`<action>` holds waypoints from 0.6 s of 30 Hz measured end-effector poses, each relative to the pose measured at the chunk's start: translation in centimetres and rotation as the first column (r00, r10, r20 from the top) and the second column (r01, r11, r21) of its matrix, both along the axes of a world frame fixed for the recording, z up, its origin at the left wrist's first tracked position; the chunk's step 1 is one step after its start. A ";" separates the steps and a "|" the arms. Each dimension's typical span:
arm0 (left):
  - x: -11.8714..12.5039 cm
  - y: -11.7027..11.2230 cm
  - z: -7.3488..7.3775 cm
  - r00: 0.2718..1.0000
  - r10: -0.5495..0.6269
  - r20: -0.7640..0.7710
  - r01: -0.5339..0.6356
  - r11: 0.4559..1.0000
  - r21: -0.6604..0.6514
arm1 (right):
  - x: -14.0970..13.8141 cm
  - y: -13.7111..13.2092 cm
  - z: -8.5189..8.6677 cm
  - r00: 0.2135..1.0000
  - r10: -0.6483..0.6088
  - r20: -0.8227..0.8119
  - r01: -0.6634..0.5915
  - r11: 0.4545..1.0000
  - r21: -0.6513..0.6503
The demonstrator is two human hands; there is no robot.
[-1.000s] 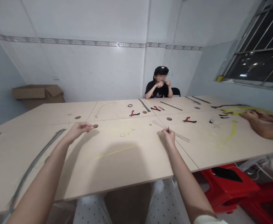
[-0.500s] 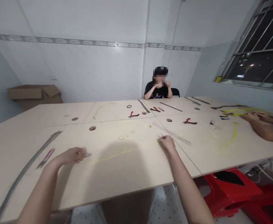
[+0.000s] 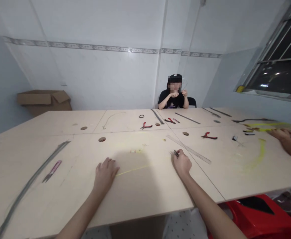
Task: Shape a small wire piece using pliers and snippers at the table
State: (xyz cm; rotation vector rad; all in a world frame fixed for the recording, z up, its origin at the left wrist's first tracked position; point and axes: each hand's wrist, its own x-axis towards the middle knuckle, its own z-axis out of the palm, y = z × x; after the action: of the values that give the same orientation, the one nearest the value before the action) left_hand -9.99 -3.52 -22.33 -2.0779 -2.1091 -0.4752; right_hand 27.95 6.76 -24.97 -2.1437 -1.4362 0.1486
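**Desk:** What do the hands hold at the centre of the frame?

**Photographer:** The left hand (image 3: 105, 173) lies palm down on the pale wooden table (image 3: 145, 196), fingers spread, gripping nothing; its fingertips touch the near end of a thin yellow wire (image 3: 133, 169) that runs toward the middle of the frame. The right hand (image 3: 182, 162) is clenched around small dark-tipped pliers (image 3: 174, 153), whose jaws poke out toward the upper left, just beside a clear ruler (image 3: 189, 149) lying on a slant.

**Desk:** Any brands or writing?

**Photographer:** None that can be read.

**Desk:** Counts?

**Photographer:** Three red-handled pliers lie on the far half of the table: one at centre (image 3: 145, 126), one farther back (image 3: 169, 120), one to the right (image 3: 208, 135). One pink-handled snipper (image 3: 52, 170) sits at lower left beside a long grey strip (image 3: 33, 181). A curved yellow wire (image 3: 256, 157) lies at right. A cardboard box (image 3: 44, 101) stands at upper left. One person in black (image 3: 174, 99) sits at the far end with hands raised, and a co-worker's hands (image 3: 288, 139) rest at the right edge.
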 end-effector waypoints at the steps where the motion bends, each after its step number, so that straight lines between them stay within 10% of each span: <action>1: -0.1 0.1 -0.1 1.000 -0.010 -0.009 0.010 1.000 0.006 | 0.0 0.0 -0.1 1.000 0.000 -0.006 0.000 1.000 0.007; 11: -0.3 0.6 -0.6 0.998 -0.059 0.001 0.059 0.998 -0.026 | 3.0 1.2 -0.4 0.962 -0.084 -0.259 0.116 0.987 0.109; 18: -0.5 0.9 -0.9 0.998 -0.057 -0.011 0.056 0.997 -0.056 | 4.2 1.5 0.2 0.896 0.127 -0.426 -0.031 0.974 0.225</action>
State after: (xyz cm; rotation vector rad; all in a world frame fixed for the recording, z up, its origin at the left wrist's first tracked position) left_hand -10.45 -2.58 -23.19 -2.1701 -2.0841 -0.4136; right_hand 32.13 8.31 -24.73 -1.7357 -1.2106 0.4579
